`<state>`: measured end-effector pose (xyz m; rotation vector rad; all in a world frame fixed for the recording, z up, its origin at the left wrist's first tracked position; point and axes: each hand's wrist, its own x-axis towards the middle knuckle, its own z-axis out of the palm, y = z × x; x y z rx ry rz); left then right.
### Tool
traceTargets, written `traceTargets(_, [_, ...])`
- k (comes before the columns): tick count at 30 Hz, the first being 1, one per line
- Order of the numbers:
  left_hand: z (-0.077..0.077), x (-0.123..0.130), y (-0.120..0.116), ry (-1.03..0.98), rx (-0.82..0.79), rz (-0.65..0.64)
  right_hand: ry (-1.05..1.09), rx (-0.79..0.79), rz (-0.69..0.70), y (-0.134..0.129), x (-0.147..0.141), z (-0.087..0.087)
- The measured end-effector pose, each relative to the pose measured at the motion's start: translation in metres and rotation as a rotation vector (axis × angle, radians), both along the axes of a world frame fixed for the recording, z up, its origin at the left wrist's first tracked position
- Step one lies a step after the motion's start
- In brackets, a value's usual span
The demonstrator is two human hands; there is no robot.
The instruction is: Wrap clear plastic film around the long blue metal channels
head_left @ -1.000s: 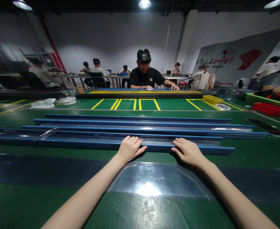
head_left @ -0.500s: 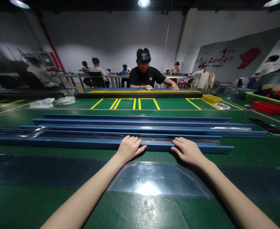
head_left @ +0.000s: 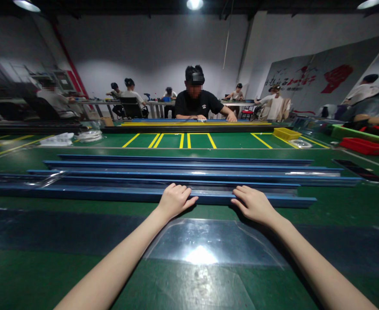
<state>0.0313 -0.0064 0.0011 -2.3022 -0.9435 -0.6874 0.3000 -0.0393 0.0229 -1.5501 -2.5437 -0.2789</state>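
A long blue channel-shaped profile (head_left: 213,199) lies crosswise in front of me. My left hand (head_left: 175,201) grips its near wall, fingers curled over into the channel and thumb along the front. To the right, my right hand (head_left: 251,201) holds the same wall in a similar way, with a gap between the two hands. Behind it lie more blue profiles (head_left: 257,175), parallel to the first. A clear plastic sheet (head_left: 205,241) lies flat under my forearms and reflects a bright light.
The green table (head_left: 337,211) carries yellow tape lines. A dark phone-like slab (head_left: 362,172), a yellow tray (head_left: 286,134) and a red tray (head_left: 365,146) are at right. White coils (head_left: 90,136) lie at left. Opposite, a person in black (head_left: 197,103) works at yellow and dark profiles.
My hands and the blue profile look the same as before. Across the table, the co-worker's hand at right has shifted slightly to the left.
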Motion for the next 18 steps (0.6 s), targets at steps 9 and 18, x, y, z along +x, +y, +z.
traceTargets(9, [0.0012, -0.0001, -0.0012, 0.023, -0.035, 0.010, -0.001, 0.002, 0.002, 0.0007, 0.0008, -0.0002])
traceTargets(18, [0.0014, -0.0008, -0.0016, 0.010, -0.040, -0.004, -0.006, 0.005, -0.003, -0.0011, -0.0003, 0.0002])
